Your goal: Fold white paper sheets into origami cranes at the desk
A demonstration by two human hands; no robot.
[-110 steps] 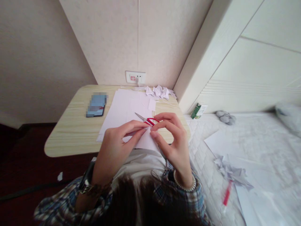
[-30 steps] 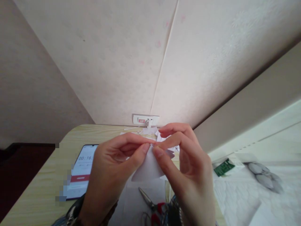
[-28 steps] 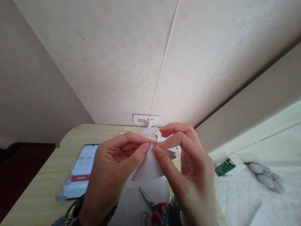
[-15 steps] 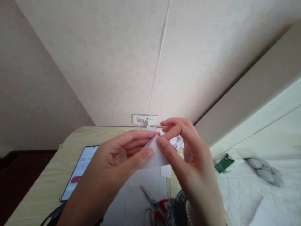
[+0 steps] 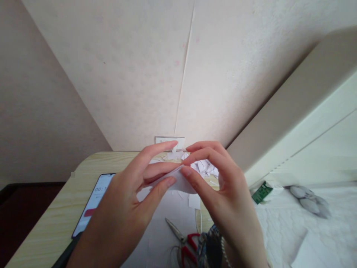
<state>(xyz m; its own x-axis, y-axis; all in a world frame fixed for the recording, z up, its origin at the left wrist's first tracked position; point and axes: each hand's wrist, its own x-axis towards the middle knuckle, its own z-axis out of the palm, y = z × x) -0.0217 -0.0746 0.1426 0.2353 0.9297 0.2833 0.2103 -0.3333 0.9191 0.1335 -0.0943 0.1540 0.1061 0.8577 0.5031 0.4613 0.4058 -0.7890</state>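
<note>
Between my two hands is a small folded piece of white paper [image 5: 181, 183], held up over the table. My left hand [image 5: 145, 186] grips its left side between thumb and fingers, with the index finger raised off it. At the upper corner, the thumb and index finger of my right hand [image 5: 220, 175] pinch the paper. Below lie white paper sheets [image 5: 161, 223] and scissors [image 5: 182, 238] with red handles. A heap of small white paper pieces [image 5: 205, 167] sits behind my right hand.
A phone [image 5: 90, 208] showing a timer lies on the wooden table [image 5: 50, 219] at left, partly behind my left arm. A wall socket [image 5: 170, 141] is at the back. On the white quilted surface at right are a green box [image 5: 262, 191] and a grey object [image 5: 311, 201].
The paper has tilted flatter and lower between my hands. My left index finger has lifted away from it. My right hand keeps its pinch, and the view has shifted slightly.
</note>
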